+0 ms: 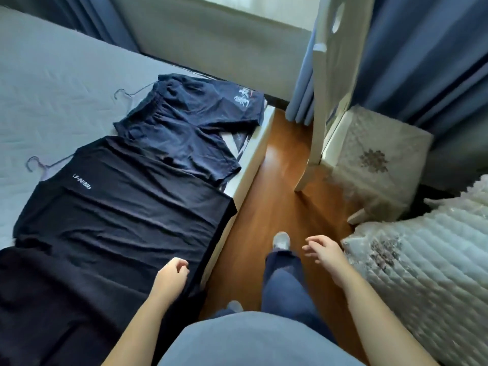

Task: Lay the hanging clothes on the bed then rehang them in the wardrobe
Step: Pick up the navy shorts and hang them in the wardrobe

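Note:
Three dark garments lie flat in a row on the grey bed (52, 75). Farthest is a navy T-shirt (190, 120) with a white print, its wire hanger hook (124, 93) sticking out. In the middle lies a black T-shirt (124, 207) with small white lettering and its own hanger hook (37, 165). Nearest is another black garment (52, 299). My left hand (171, 276) hovers over the black T-shirt's hem with fingers loosely curled, holding nothing. My right hand (324, 250) is out over the floor, fingers apart and empty. No wardrobe is in view.
A narrow strip of wooden floor (266, 196) runs between the bed and the furniture on the right. A white chair (332, 75) and a lace-covered stool (375, 165) stand ahead on the right. A quilted white cover (427, 286) lies at near right. Blue curtains (427, 54) hang behind.

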